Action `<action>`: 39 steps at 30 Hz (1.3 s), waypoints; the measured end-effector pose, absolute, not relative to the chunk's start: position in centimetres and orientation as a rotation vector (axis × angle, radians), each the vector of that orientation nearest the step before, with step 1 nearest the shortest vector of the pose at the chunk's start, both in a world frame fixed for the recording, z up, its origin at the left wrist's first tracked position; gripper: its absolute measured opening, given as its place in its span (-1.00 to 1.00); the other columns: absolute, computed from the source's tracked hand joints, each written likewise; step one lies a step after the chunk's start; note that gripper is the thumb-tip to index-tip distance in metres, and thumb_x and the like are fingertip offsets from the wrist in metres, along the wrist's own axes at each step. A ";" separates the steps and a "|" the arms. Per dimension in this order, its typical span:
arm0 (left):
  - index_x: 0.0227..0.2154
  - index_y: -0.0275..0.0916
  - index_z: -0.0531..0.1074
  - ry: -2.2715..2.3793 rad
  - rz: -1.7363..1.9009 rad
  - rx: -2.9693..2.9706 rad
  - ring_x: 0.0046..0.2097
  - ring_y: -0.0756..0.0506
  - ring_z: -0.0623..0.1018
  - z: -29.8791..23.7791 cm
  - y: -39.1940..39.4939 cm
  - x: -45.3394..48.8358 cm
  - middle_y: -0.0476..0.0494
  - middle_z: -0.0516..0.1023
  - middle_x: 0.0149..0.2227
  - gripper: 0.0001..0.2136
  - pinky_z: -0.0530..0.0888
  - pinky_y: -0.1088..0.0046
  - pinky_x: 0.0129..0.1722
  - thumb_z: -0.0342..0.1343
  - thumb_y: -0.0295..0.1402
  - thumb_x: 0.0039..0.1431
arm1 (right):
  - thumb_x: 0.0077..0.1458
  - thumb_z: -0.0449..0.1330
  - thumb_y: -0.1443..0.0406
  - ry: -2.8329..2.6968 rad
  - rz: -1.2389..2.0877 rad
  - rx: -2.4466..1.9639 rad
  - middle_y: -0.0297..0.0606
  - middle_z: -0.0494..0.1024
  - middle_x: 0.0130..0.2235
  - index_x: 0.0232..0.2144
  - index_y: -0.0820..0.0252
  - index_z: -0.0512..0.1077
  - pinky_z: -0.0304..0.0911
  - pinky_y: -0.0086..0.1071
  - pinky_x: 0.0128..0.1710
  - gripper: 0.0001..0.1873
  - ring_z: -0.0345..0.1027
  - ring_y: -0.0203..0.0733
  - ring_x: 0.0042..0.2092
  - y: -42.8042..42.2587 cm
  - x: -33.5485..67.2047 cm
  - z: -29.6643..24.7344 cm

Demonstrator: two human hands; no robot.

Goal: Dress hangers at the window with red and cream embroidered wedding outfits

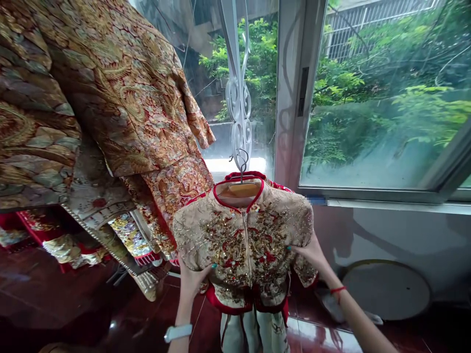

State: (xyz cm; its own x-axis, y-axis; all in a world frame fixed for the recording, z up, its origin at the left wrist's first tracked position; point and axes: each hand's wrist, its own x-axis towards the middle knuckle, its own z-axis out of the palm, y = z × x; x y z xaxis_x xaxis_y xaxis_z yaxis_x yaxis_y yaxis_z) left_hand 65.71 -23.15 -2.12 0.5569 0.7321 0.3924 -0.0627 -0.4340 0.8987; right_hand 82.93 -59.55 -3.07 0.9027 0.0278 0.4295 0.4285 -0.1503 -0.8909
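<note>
A cream jacket with gold beading, red motifs and red trim hangs in front of me on a wooden hanger. The hanger's metal hook is up against a white scrolled metal rack. My left hand grips the jacket's left side under the sleeve, thumb across the front. On the opposite side my right hand pinches the jacket near the other sleeve, thumb in front. The fingers of both hands are hidden behind the cloth. Red fabric and a pale skirt-like garment show behind and below it.
Gold and red embroidered robes hang close on the left. A window with a sill is at the right. Below it, a round white board leans by the wall. The floor is dark red and glossy.
</note>
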 end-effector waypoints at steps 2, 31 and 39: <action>0.22 -0.22 0.11 0.680 1.146 1.744 0.15 -0.35 0.42 -3.8 -24.6 66.4 -0.35 0.39 0.12 -0.04 0.32 -0.03 0.19 0.42 -0.17 -0.29 | -0.27 0.42 0.08 -0.211 -0.465 -1.675 0.00 0.51 0.00 0.11 0.20 0.27 0.30 -0.03 0.04 -0.12 0.42 0.09 -0.02 -58.0 82.1 -5.0; -0.27 -0.22 0.43 -0.298 1.251 3.169 -0.01 -0.23 0.46 16.2 -34.4 70.3 -0.23 0.53 -0.20 -0.82 0.19 -0.02 0.18 -0.07 -0.53 0.26 | 0.12 0.06 0.17 -0.511 -0.294 -1.689 -0.17 0.48 -0.45 -0.49 0.18 0.34 0.13 -0.35 -0.39 -0.76 0.26 -0.18 -0.42 -44.3 77.3 9.0; -0.31 -0.19 0.47 -0.445 1.111 3.071 -0.11 -0.21 0.45 16.6 -34.4 69.6 -0.14 0.53 -0.27 -0.86 0.14 -0.01 0.13 0.00 -0.44 0.28 | -0.13 0.22 -0.02 -0.561 0.302 -1.356 -0.50 0.11 -0.63 -0.60 0.15 0.24 -0.18 -0.48 -0.59 -0.60 -0.09 -0.39 -0.56 -47.1 76.7 10.3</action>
